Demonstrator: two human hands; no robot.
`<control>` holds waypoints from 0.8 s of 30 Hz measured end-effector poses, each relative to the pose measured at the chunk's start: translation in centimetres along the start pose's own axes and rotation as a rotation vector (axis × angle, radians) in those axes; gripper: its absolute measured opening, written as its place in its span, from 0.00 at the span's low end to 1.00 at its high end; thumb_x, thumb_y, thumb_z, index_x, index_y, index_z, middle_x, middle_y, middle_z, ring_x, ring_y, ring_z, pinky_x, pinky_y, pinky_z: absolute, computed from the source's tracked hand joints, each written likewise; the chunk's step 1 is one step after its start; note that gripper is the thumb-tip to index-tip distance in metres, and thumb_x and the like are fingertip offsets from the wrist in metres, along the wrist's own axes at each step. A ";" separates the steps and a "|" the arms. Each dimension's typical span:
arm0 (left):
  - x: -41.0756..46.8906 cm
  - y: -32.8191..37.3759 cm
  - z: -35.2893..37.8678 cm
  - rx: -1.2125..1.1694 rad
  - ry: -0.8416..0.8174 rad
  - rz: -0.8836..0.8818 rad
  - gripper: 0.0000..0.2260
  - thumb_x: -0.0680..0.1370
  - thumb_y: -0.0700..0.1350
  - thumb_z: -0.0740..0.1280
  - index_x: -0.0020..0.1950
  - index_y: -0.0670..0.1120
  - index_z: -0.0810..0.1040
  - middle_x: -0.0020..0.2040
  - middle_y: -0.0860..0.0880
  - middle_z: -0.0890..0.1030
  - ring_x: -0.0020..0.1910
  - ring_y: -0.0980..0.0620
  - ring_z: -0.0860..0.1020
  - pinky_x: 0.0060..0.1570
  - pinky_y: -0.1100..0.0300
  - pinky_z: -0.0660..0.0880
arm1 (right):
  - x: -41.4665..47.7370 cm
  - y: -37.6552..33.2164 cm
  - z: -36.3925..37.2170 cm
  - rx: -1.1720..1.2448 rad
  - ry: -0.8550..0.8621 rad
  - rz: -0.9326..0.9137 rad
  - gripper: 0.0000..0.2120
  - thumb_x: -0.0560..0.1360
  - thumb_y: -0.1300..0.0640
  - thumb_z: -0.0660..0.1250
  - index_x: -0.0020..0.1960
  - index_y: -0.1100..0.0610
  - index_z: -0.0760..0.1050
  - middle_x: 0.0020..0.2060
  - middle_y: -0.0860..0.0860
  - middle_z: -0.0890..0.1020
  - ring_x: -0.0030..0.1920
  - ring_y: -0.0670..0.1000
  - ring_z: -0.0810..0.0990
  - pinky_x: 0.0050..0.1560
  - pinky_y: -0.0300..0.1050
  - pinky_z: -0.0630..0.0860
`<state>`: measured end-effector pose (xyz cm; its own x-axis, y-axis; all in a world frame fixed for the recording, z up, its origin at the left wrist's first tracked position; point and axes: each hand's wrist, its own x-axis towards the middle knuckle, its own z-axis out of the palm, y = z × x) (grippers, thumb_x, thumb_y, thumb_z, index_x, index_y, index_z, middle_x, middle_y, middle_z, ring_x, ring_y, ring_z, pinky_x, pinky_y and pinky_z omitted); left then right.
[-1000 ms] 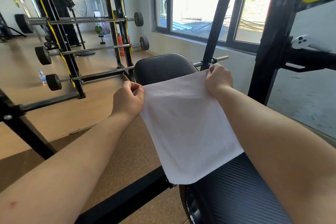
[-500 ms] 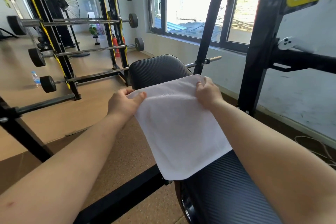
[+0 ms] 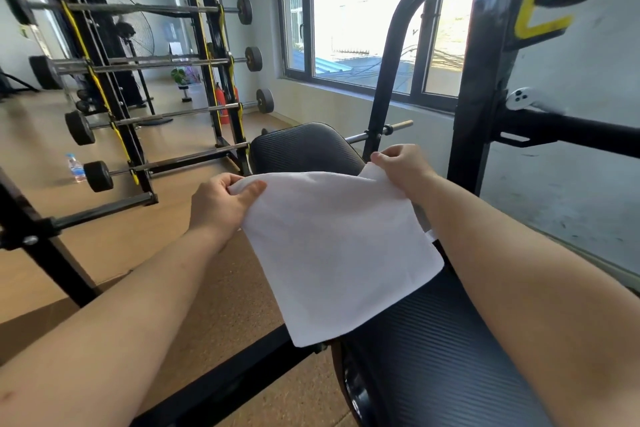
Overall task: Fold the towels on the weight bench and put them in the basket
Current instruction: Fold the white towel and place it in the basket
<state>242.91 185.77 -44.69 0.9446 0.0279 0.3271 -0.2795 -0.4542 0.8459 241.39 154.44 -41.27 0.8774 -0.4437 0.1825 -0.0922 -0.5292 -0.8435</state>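
White towel [image 3: 341, 253] hangs over the black bench [image 3: 433, 350], its lower edge draped on the padding. Left hand [image 3: 221, 206] pinches the top left corner, right hand [image 3: 403, 166] pinches the top right, fingers curled tight. Barbell rack [image 3: 145, 80] stands beyond.

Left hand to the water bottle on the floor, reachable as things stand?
Probably not. The left hand grips the towel by a corner, and the water bottle stands far off on the floor, past the black frame bar.
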 end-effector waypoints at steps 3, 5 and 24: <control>-1.1 1.1 -1.4 0.008 -0.023 0.022 0.19 0.73 0.64 0.73 0.50 0.50 0.81 0.46 0.49 0.84 0.45 0.47 0.83 0.46 0.44 0.83 | -1.9 -1.2 -1.5 0.008 -0.049 0.026 0.24 0.72 0.32 0.70 0.43 0.55 0.79 0.34 0.52 0.76 0.36 0.53 0.74 0.40 0.45 0.68; -1.8 1.8 -2.5 0.006 -0.038 0.045 0.21 0.71 0.68 0.73 0.49 0.51 0.81 0.46 0.50 0.84 0.45 0.47 0.83 0.46 0.43 0.83 | -3.3 -2.0 -2.5 -0.027 -0.126 0.065 0.29 0.67 0.29 0.72 0.42 0.57 0.78 0.35 0.53 0.78 0.35 0.53 0.76 0.40 0.45 0.71; -13.3 8.1 -10.7 0.040 -0.065 0.060 0.11 0.75 0.58 0.74 0.49 0.51 0.82 0.45 0.53 0.83 0.44 0.53 0.79 0.40 0.57 0.72 | -19.1 -5.2 -12.5 0.293 -0.220 0.121 0.10 0.75 0.71 0.70 0.55 0.64 0.83 0.52 0.63 0.82 0.46 0.58 0.83 0.40 0.46 0.84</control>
<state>226.25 191.25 -37.64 0.9358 -0.0580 0.3478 -0.3304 -0.4887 0.8074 219.21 156.59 -34.01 0.9514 -0.3078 -0.0128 -0.0906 -0.2398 -0.9666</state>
